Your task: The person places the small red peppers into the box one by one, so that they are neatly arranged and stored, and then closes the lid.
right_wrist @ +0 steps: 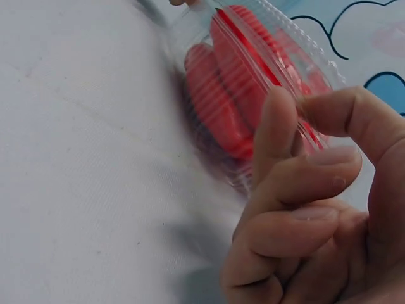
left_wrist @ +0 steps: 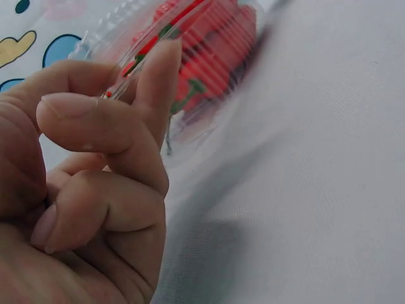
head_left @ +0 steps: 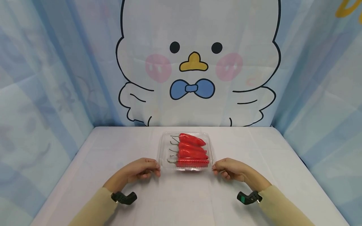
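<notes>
A clear plastic clamshell box (head_left: 164, 157) with a ridged edge sits mid-table, several red peppers (head_left: 192, 153) with green stems lying side by side inside it. At its near left corner my left hand (head_left: 143, 169) pinches the rim between thumb and index finger, the other fingers curled below. My right hand (head_left: 230, 169) pinches the near right corner of the rim in the same way. In the left wrist view the pinched edge of the box (left_wrist: 190, 123) tilts up beside the fingers. The right wrist view shows the red peppers (right_wrist: 215, 101) through the clear wall.
A white cloth-covered table (head_left: 181, 201) lies under the box, its back edge just behind it. A curtain (head_left: 198, 110) printed with a white cartoon bird hangs at the back, and blue curtains (head_left: 42, 94) close off both sides.
</notes>
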Demonstrator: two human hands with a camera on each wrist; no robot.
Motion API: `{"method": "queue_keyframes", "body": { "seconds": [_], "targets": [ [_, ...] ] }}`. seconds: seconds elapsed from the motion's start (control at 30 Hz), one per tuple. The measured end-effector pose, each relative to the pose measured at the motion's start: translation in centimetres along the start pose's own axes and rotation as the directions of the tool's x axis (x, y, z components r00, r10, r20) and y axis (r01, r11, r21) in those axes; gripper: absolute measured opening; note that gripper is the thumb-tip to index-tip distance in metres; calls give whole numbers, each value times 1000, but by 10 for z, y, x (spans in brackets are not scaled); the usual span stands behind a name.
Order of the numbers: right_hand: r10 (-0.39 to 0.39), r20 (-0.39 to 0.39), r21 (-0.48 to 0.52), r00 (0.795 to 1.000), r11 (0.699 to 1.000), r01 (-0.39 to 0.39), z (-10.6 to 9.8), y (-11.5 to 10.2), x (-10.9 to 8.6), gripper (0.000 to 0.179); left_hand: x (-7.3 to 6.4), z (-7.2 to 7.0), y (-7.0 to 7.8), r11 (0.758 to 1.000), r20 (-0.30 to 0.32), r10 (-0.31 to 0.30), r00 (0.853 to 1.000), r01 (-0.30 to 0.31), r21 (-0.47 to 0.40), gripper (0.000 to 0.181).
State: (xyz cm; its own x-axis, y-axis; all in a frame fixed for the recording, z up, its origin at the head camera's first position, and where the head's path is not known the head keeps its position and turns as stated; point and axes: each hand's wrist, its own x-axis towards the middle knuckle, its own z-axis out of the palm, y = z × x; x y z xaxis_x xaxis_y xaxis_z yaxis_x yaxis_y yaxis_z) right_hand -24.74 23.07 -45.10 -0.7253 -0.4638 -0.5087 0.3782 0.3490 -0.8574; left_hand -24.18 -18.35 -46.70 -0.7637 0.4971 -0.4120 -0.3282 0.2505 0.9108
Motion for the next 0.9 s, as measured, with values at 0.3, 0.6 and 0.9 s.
{"method": "queue_keyframes", "body": {
  "seconds": [0.3, 0.6, 0.9],
  "targets": [
    [-12, -86, 183, 996, 983, 27, -4, -5, 17, 15, 16, 2, 10, 998, -168, 27, 985, -35, -44, 28],
    [-32, -198, 173, 980, 983, 68, -5, -6, 25, 16, 22, 5, 9, 997, -220, 26, 975, -42, -67, 28],
    [-31, -256, 127, 966, 990, 66, -4, -8, 26, 17, 25, 7, 12, 997, -252, 4, 968, -22, -69, 31]
  ]
}}
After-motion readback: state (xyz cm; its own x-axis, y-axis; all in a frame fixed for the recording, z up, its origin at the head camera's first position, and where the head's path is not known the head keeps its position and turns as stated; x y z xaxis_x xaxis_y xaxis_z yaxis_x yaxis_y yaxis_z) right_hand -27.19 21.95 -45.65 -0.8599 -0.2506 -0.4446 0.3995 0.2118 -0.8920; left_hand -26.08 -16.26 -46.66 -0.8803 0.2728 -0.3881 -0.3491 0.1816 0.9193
